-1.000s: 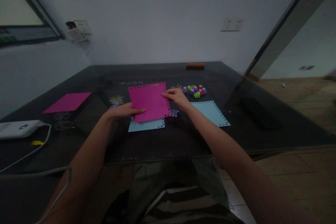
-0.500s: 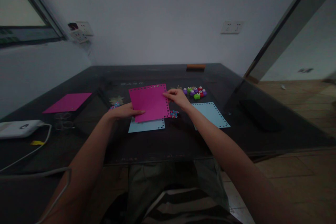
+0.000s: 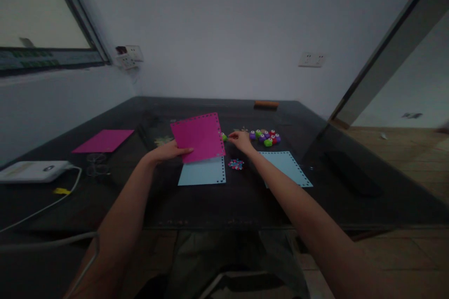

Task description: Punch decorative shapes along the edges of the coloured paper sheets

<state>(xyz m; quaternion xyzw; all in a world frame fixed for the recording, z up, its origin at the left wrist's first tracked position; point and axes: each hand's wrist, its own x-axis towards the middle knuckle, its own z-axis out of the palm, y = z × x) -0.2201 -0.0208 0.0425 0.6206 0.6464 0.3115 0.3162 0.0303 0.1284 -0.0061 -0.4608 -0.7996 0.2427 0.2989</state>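
My left hand (image 3: 167, 151) grips the lower left edge of a pink sheet (image 3: 199, 138) with punched holes along its edges, thumb on the front. The sheet is tilted up above a light blue punched sheet (image 3: 201, 175) and hides part of it. To the right of the pink sheet, my right hand (image 3: 240, 140) has its fingertips pinched, apart from the sheet's edge. Whatever they hold is too small to make out. A small green object (image 3: 224, 137) shows between the pink edge and those fingertips. Small mixed-colour beads (image 3: 236, 164) lie in a pile below my right hand.
Green, purple and red eyeball-like pieces (image 3: 267, 137) cluster right of my right hand. A second light blue sheet (image 3: 289, 168) lies partly under my right forearm. At left are another pink sheet (image 3: 103, 140), coiled clear line (image 3: 97, 164) and a white device (image 3: 33, 171) with a cable.
My right hand has moved off the pink sheet's right edge, slightly to the right. A green object has come into view beside that edge. The camera view has shifted a little.
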